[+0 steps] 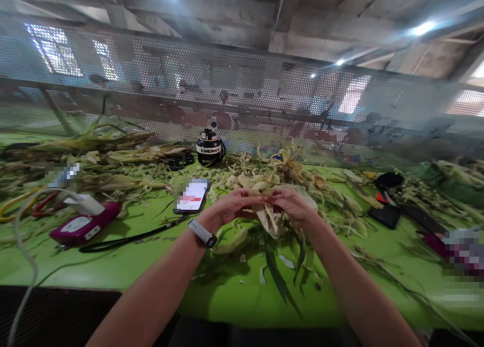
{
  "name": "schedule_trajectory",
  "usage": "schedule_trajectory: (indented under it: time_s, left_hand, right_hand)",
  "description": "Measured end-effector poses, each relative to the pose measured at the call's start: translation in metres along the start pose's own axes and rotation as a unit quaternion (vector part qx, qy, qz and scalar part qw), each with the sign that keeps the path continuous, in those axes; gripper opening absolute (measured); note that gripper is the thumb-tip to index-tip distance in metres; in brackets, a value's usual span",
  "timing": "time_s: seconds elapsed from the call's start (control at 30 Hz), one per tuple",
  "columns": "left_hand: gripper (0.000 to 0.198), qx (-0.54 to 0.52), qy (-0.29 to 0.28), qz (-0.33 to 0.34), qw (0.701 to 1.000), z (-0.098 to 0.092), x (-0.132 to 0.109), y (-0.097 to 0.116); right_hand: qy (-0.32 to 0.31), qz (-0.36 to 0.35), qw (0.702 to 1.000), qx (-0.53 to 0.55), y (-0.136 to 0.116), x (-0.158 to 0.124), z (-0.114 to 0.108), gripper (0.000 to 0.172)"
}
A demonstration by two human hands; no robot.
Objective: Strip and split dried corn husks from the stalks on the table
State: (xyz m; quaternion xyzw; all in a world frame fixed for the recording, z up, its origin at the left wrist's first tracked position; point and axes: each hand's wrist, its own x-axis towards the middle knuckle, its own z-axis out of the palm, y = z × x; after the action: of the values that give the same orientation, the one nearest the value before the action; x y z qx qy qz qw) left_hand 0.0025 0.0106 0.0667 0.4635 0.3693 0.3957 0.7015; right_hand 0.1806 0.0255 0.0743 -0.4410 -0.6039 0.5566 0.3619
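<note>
Both hands meet over the green table, gripping a pale dry corn husk (269, 221) whose strips hang down toward the tabletop. My left hand (235, 204), with a grey watch (202, 233) on its wrist, pinches the husk from the left. From the right, my right hand (291, 204) pinches it too, its fingertips close to the left ones. A heap of husks (287, 163) lies just beyond both hands. Long green leaves (277, 271) lie below them on the table.
Left of my hands lies a phone (192, 195), and farther left a purple power strip (86, 225) with a white cable. A black "ENERGY" jug (209, 148) stands at the back before a perforated metal screen (234, 90). A black flat object (384, 216) lies at right.
</note>
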Motion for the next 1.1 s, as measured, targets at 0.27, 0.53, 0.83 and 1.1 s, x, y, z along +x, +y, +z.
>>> schedule_trajectory:
  time_s: [0.27,0.53,0.83,1.1]
  left_hand:
    - [0.029,0.047,0.009,-0.033,0.998,-0.007,0.003,-0.005]
    - [0.022,0.027,-0.017,-0.059,0.998,-0.001,0.003,-0.005]
    - [0.022,-0.030,-0.006,-0.069,0.997,0.003,0.004,-0.007]
    - [0.009,-0.063,-0.096,-0.094,0.989,0.001,0.006,-0.015]
  right_hand:
    - [-0.015,-0.011,0.999,-0.039,0.001,0.001,0.001,0.038]
    - [0.002,-0.019,1.000,-0.014,-0.001,0.001,0.005,0.020]
    - [0.080,-0.034,0.996,0.024,0.006,0.006,0.015,0.022]
    - [-0.027,-0.089,0.995,-0.048,0.001,-0.001,0.009,0.023]
